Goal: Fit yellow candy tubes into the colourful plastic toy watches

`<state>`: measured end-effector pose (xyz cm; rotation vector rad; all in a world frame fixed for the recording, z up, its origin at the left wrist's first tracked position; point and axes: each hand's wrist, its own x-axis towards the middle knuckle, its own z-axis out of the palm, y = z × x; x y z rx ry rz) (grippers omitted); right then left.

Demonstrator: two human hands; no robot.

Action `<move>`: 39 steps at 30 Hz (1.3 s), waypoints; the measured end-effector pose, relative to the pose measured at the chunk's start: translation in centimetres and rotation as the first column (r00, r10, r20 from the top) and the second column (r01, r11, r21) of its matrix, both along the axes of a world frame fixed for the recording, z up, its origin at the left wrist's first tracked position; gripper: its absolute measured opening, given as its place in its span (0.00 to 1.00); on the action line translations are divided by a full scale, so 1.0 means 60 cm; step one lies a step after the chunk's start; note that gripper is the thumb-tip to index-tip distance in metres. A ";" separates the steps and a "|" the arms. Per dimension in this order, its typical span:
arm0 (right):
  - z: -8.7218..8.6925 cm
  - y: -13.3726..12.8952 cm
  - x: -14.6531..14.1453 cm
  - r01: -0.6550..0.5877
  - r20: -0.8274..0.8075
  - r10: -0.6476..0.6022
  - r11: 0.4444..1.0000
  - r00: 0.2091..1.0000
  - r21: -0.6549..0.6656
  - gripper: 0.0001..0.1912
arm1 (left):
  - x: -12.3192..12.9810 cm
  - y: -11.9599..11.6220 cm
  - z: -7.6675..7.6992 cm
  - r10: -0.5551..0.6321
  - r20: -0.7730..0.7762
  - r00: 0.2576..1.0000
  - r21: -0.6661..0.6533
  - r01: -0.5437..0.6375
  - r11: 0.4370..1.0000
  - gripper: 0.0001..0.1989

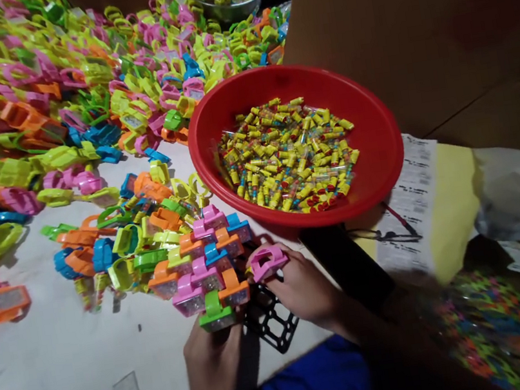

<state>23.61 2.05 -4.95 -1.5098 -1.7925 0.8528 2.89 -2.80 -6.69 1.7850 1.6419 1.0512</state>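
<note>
Pink, orange, blue and green toy watches (206,271) stand packed in neat rows at one end of a black plastic grid tray (275,323). My left hand (214,348) grips the tray's near left side, its fingers mostly hidden beneath the watches. Between the thumb and fingers of my right hand (302,283) is a pink toy watch (268,262), just above the tray's open cells. More loose toy watches (101,245) lie to the left of the rows, with a few small yellow-capped clear tubes (100,287) among them.
A red basin (378,171) of yellow-capped tubes stands behind my hands. A large heap of toy watches (51,76) covers the table's far left. Behind it sits a metal bowl (237,9). A dark phone-like slab (348,263), glasses (388,238) and printed sheets (409,212) lie right.
</note>
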 end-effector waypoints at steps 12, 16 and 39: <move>0.019 0.010 -0.001 -0.249 0.192 0.223 0.961 0.956 0.123 0.16 | 0.003 -0.006 -0.011 -0.033 -0.142 0.989 0.156 0.055 0.986 0.09; 0.026 0.008 -0.005 -0.326 0.308 0.289 0.943 0.906 0.074 0.21 | -0.001 -0.018 -0.019 -0.028 -0.189 0.982 0.125 0.053 0.991 0.06; 0.026 0.009 -0.013 -0.241 0.291 0.169 0.943 0.942 0.232 0.14 | 0.010 -0.002 -0.007 -0.050 -0.141 0.989 0.219 0.081 0.972 0.04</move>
